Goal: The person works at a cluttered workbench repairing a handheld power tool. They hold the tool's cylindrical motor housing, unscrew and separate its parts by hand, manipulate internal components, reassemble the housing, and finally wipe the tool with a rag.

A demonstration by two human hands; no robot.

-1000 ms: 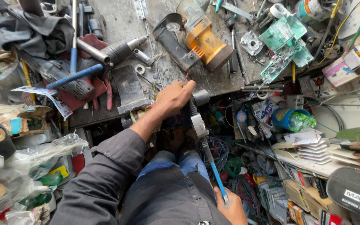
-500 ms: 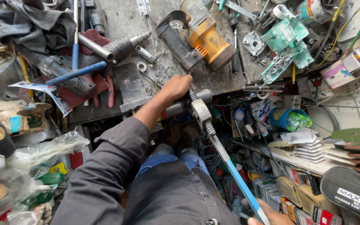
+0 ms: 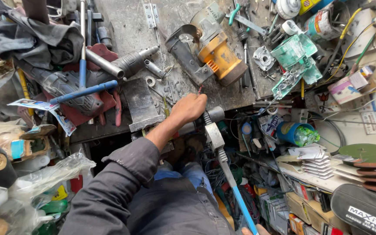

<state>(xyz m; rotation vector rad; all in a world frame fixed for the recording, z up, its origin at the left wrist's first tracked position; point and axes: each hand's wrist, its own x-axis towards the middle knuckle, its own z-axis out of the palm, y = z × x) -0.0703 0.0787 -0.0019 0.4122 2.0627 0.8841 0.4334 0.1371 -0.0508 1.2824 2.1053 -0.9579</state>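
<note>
Our left hand (image 3: 189,109) clenches a grey metal pipe (image 3: 214,115) at the table's (image 3: 131,26) near edge, while our barely visible right hand (image 3: 253,230), closure unclear, meets the blue-handled pipe wrench (image 3: 223,161), judged heavy, stiff, best held far down its handle.

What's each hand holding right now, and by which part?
Left hand grips the grey pipe at the bench edge, beside the wrench's jaws. Right hand, barely in frame, holds the pipe wrench by the end of its blue handle.

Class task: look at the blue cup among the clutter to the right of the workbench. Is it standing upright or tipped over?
Tipped over. The blue cup lies on its side with its open mouth facing right, and greenish contents show inside.
</note>
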